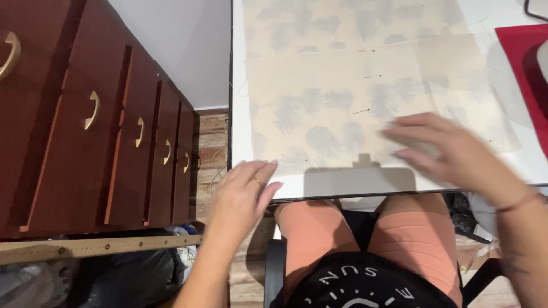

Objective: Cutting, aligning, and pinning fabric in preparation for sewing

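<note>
From the head camera I look straight down at a white table (242,142) with pale fabric (342,85) printed with grey leaves spread flat on it. The far end of the fabric runs off the top of the picture, so I cannot see its whole length; what shows has its long side running away from me, its near edge roughly parallel to the table's front edge. My right hand (451,151) is smeared by motion, fingers flat and stretched out on the near right part of the fabric, gripping nothing. My left hand (242,197) rests open at the table's near left corner, fingers touching the fabric's edge, nothing clenched. A red object (522,63) at the right is cut off by the picture's edge. A dark wooden chest of drawers (114,131) stands left of the table
</note>
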